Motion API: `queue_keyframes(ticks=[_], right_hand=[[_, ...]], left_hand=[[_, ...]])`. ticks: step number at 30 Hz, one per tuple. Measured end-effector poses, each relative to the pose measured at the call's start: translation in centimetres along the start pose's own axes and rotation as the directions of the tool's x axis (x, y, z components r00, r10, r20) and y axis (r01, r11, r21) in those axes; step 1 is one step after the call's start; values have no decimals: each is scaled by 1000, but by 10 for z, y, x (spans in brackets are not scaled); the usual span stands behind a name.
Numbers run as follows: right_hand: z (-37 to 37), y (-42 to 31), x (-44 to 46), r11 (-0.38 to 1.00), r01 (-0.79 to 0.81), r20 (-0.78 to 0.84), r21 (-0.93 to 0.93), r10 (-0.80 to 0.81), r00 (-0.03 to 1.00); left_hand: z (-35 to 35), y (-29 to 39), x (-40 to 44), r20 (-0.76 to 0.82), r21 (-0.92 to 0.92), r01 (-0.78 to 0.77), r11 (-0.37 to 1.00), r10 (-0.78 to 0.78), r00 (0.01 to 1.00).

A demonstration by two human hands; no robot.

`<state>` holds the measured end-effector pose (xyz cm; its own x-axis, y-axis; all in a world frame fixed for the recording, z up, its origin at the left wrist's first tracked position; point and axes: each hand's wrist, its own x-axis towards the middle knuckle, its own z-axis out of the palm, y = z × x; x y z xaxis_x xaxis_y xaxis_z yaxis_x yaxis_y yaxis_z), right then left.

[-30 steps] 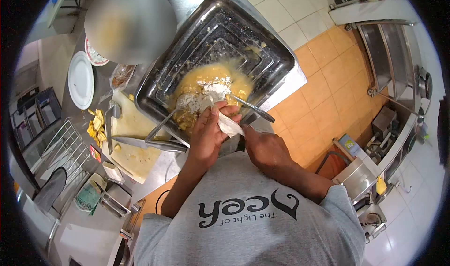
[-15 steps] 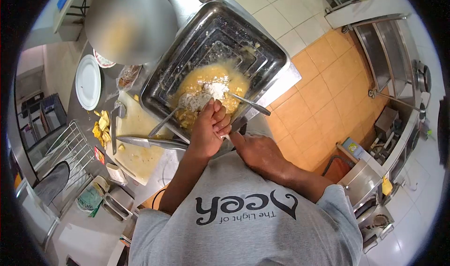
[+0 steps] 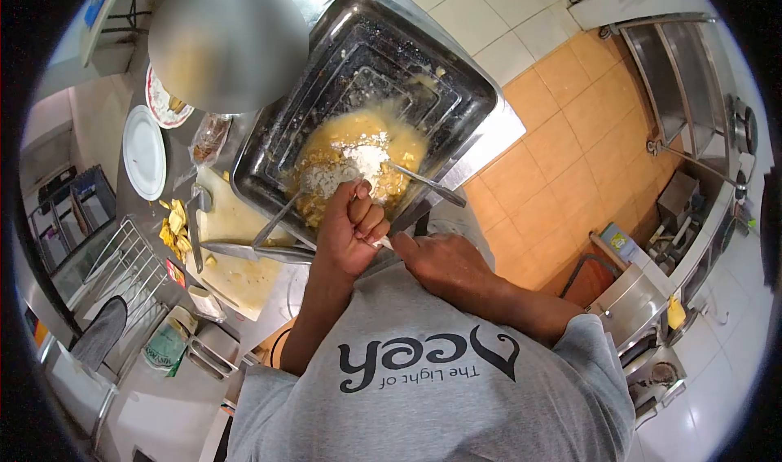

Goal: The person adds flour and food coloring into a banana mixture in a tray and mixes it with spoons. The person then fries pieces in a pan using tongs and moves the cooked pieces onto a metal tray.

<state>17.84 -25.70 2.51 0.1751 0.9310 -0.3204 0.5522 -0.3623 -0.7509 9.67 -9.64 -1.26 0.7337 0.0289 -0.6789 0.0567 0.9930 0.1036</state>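
Powder (image 3: 371, 159), white and loosely heaped, sits on a lumpy yellow mixture (image 3: 399, 140) in the near part of a dark rectangular tray (image 3: 371, 42), with the far part of its floor only smeared and flecked. Just over the tray's near edge, the left hand (image 3: 352, 235) is curled with its fingers folded in around a small whitish bag (image 3: 384, 242), most of which is hidden inside the grip. The right hand (image 3: 444, 262) is close beside it, its grip pinching the bag's near end (the fingertips are partly out of sight), so the bag lies between the two hands, in front of the grey shirt (image 3: 432, 417).

Two metal utensils lean on the tray: one handle (image 3: 440, 189) points out over the right side, the other (image 3: 277, 222) over the left. Beside the tray, on the metal table (image 3: 497, 136), a knife (image 3: 285, 254) lies across the pale cutting board (image 3: 236, 287). Yellow peels (image 3: 174, 226) are piled next to that board, with a white oval plate (image 3: 144, 154) farther off and a clear plastic packet (image 3: 210, 138) of something brown near the tray's left wall.
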Motion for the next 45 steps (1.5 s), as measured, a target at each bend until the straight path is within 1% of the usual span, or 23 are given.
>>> queue_keyframes(ticks=[3,6,9,12,14,15,17,19,21,23,26,28,29,30,31,33,35,38,39,41,42,44,45], right_hand=[[0,5,2,1000,7,4,9,-7,1000],[2,8,3,1000,5,-9,13,-5,1000],[1,6,5,999,-22,-23,40,23,999],[-2,-3,7,989,-60,-49,133,67,997],[-14,-18,8,979,-100,-63,180,113,992],[-13,-18,7,992,-38,-189,121,60,980],[-15,-8,1,996,86,-408,-24,-88,909],[-22,-5,3,991,-77,-598,-111,-5,801],[-22,1,6,925,-220,-625,-311,-25,780],[-7,18,7,915,-288,-533,-283,99,840],[2,12,16,907,-320,-494,-273,153,856],[6,3,23,884,-382,-473,-269,224,852],[8,0,25,868,-418,-466,-266,264,845],[13,3,25,885,-362,-517,-294,171,839],[14,3,27,880,-360,-525,-309,158,836],[17,0,26,866,-374,-546,-332,148,825],[19,-5,27,846,-410,-589,-341,147,794],[22,-1,33,862,-383,-645,-333,88,759],[22,5,36,865,-367,-661,-341,57,748],[26,23,32,878,-366,-710,-309,43,703],[28,30,30,872,-331,-703,-361,-21,711],[33,22,31,829,-419,-722,-371,25,691],[34,7,28,817,-475,-717,-328,112,688]], left_hand=[[-4,0,3,6,2,-1,1000,1,1000],[-1,1,5,157,-57,13,998,-4,988],[22,-3,-10,-8,130,-76,989,78,997],[20,-15,-31,-12,566,-74,821,99,995],[17,-16,-43,-28,555,-56,830,86,996],[15,-16,-50,-32,547,-53,835,85,996],[5,-7,-65,-64,736,-106,669,224,972],[-23,7,-81,-4,840,-177,514,333,943],[-24,21,-107,65,867,-231,441,359,931],[-36,29,-136,51,965,-174,197,508,860],[-81,58,-173,14,935,-241,262,649,761],[-104,73,-201,183,957,-289,-10,794,580],[-118,82,-213,207,961,-267,-68,820,534],[-131,91,-226,229,963,-238,-125,843,487],[-145,102,-238,184,976,-191,-100,849,495],[-190,125,-253,324,935,18,-354,876,357],[-200,141,-277,273,937,113,-331,894,354],[-233,181,-301,193,934,249,-255,949,248],[-273,210,-306,367,848,344,-404,915,170],[-272,248,-313,206,910,333,-245,967,150],[-303,288,-308,270,871,384,-307,951,148],[-362,365,-300,395,771,487,-411,908,142],[-406,407,-290,523,699,468,-541,833,182]])
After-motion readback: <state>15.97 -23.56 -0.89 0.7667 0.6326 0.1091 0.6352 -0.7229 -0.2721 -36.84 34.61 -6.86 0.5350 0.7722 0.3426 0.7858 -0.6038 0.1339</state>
